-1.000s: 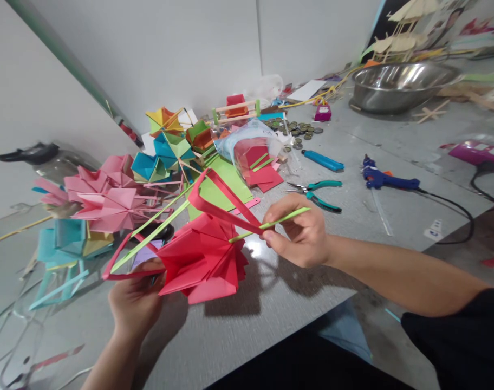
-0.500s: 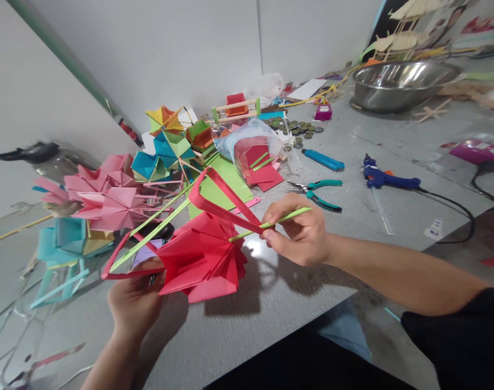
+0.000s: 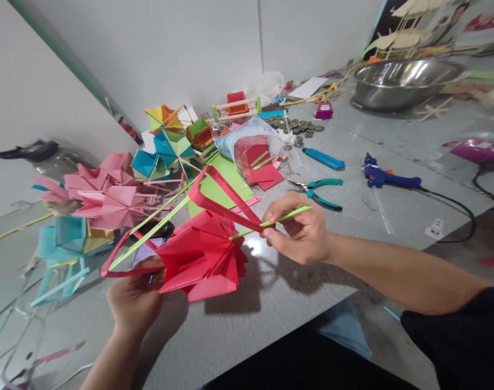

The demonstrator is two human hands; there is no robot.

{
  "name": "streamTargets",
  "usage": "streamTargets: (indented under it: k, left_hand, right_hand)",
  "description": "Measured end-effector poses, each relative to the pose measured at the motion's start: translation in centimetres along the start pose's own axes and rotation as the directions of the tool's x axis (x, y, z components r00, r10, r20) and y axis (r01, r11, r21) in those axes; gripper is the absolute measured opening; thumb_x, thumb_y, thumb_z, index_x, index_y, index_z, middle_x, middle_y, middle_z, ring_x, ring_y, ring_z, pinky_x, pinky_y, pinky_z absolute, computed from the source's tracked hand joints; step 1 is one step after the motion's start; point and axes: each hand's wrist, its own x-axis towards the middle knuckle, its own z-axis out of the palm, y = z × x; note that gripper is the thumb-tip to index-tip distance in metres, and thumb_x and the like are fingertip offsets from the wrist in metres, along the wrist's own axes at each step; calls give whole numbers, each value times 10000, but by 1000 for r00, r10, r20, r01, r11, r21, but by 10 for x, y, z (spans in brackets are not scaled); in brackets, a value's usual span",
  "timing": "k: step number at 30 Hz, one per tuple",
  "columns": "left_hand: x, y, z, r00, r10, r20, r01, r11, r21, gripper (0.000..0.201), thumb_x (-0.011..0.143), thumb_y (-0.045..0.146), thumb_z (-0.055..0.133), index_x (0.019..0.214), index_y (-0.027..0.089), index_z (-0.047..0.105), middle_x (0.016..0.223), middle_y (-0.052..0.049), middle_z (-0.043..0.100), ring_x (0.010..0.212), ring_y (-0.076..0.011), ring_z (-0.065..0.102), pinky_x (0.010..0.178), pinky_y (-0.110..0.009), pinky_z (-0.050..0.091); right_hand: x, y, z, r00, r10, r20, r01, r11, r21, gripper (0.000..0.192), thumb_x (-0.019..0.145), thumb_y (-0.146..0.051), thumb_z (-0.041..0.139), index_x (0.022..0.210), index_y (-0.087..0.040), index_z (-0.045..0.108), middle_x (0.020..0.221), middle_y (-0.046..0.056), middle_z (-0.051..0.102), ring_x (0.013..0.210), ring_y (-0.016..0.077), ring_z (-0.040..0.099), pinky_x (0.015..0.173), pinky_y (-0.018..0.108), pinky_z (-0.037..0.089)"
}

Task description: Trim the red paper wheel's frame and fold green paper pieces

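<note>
Head view: left hand (image 3: 135, 300) grips red paper flower (image 3: 202, 257), right hand (image 3: 301, 230) pinches green strip (image 3: 271, 222); plastic bag (image 3: 251, 143) holds red paper.

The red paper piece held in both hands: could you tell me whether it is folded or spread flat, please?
Folded. The red paper piece fans out in stacked pleats between the left hand and the right hand, above the table.

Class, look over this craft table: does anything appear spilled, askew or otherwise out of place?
Coins lie scattered loose on the table behind the blue lighter, like a spill. A pink paper strip lies alone by the near left edge.
</note>
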Motion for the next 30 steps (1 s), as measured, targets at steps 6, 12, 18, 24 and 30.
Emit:
streamTargets:
  k: [6, 12, 18, 24, 30]
  left_hand:
    - [2, 7, 2, 1000, 6, 26, -5, 999, -34, 96, 627, 226, 854, 719, 211, 834, 736, -58, 848, 628, -228, 802, 613, -259, 660]
    - [2, 10, 2, 998, -42, 40, 44, 998, -48, 130, 623, 275, 894, 711, 203, 830, 753, -78, 852, 659, -256, 814, 627, -296, 681]
    - [2, 11, 2, 999, -31, 44, 33, 999, -40, 140, 627, 287, 900, 710, 200, 828, 756, -85, 857, 659, -264, 819, 624, -307, 685]
    - [1, 9, 3, 999, -38, 38, 39, 998, -39, 113, 632, 250, 859, 728, 197, 830, 755, -81, 851, 658, -249, 806, 627, -302, 670]
    - [2, -4, 3, 980, 150, -132, -147, 989, 36, 89, 694, 278, 798, 710, 199, 759, 683, -34, 761, 591, -179, 706, 575, -265, 579]
  right_hand:
    - [-1, 1, 0, 999, 49, -6, -49, 999, -21, 208, 842, -100, 762, 966, -238, 667, 840, 2, 679, 616, 121, 637, 496, 255, 522]
    - [-2, 2, 0, 997, 73, -2, -73, 997, 14, 191, 865, -119, 770, 968, -235, 659, 815, -6, 675, 578, 111, 615, 449, 241, 495]
    - [0, 0, 1, 1000, 27, 14, -28, 998, 50, 218, 887, -57, 722, 996, -232, 653, 814, -17, 681, 608, 107, 660, 494, 223, 543]
    - [1, 0, 1, 1000, 13, 23, -16, 995, 98, 277, 888, -10, 723, 1040, -231, 654, 859, -23, 672, 631, 96, 682, 527, 212, 546]
    - [-1, 1, -1, 977, 199, 81, -210, 966, 152, 365, 913, -81, 757, 1174, -256, 573, 905, -18, 709, 715, 119, 710, 623, 245, 585]
